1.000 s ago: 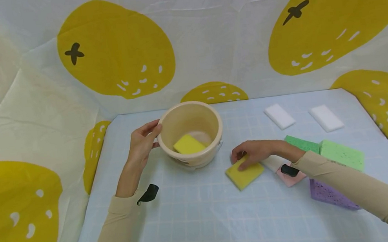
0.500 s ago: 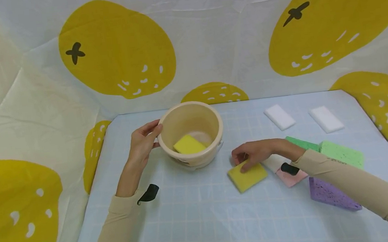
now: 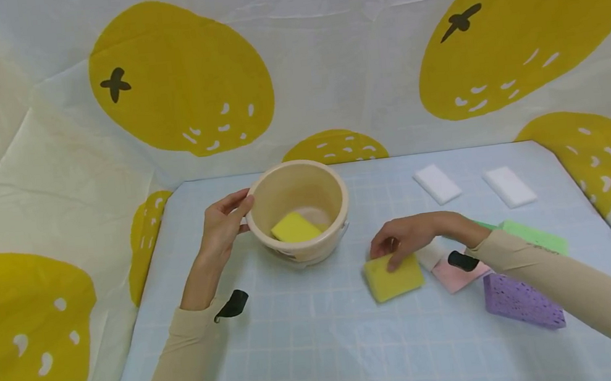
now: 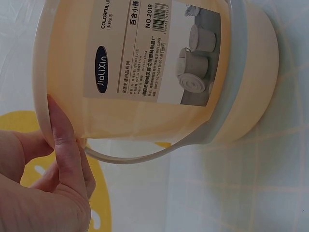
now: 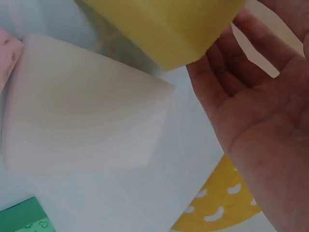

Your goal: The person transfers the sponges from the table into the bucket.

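Pinching the left side of a cream bucket's rim, the person's left hand (image 3: 222, 227) keeps a narrow grip, thumb and fingers meeting across the edge, most likely to steady the bucket (image 3: 305, 190) without covering its mouth. The bucket stands upright on a pale blue gridded desk (image 3: 300, 352). Inside, on its floor, lies a yellow sponge (image 3: 294, 227). The handle (image 4: 130, 158) hangs down outside the bucket, so nothing crosses the mouth.

Just right of the bucket, the right hand (image 3: 405, 237) holds a second yellow sponge (image 3: 396, 280). That grip is closed on the far edge, thumb on the side nearest the wearer and fingers behind, leaving most of the sponge exposed, perhaps for easy release. Whether it touches the desk is unclear.

Close beside the wrist are a white block (image 3: 431, 254) and a pink sponge (image 3: 456, 273), touching. Farther back lie two white pads, one left (image 3: 437, 184), one right (image 3: 509, 186), apart from each other. At far right, partly hidden by the forearm, a dark green sponge (image 3: 485, 225), a purple sponge (image 3: 524, 301) and a light green sponge (image 3: 536, 237) sit within the right arm's reach, seemingly a supply.
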